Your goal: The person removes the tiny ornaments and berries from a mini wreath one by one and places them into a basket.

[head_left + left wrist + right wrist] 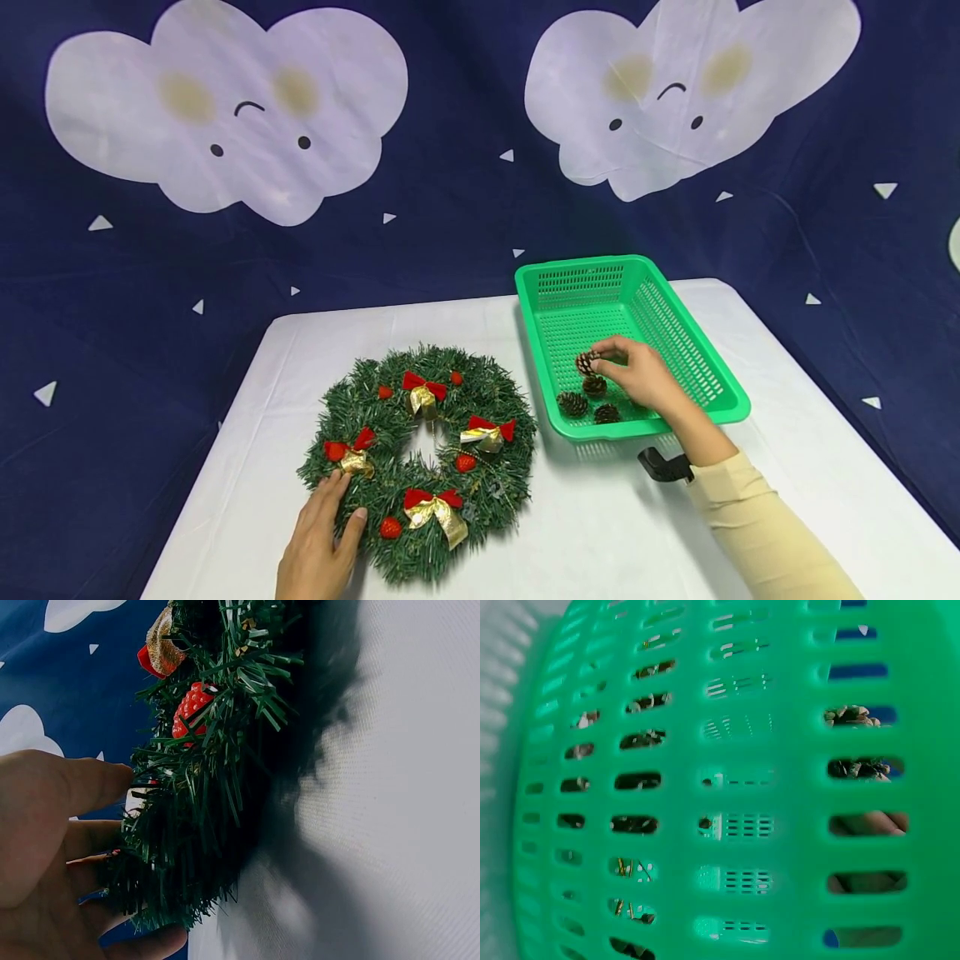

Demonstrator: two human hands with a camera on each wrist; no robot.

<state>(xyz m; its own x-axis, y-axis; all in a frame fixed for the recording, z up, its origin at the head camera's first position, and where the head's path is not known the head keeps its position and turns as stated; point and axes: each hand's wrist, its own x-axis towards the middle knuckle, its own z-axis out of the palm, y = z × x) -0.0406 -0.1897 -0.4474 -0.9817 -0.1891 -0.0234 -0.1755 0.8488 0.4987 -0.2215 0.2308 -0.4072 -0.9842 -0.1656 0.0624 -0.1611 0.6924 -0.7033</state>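
My right hand (637, 371) pinches a brown pine cone (587, 362) between thumb and fingertips, inside the green plastic basket (530, 333). Close below it in the basket lie three more pine cones (572, 405). On the left, a green tinsel wreath (498, 492) lies flat, decorated with red and gold bows (435, 510) and small red strawberry ornaments (390, 527). My left hand (318, 533) touches the wreath's lower left edge, fingers extended and thumb apart. In the left wrist view, its spread fingers lie along the tinsel (202, 802). The slotted basket wall (795, 757) mostly hides the right hand in its wrist view.
A white cloth covers the table (592, 533). The basket stands at the table's back right, beside the wreath. Behind hangs a dark blue backdrop (450, 258) with white clouds and small triangles. A black strap piece (663, 465) sits at the right wrist, near the basket's front rim.
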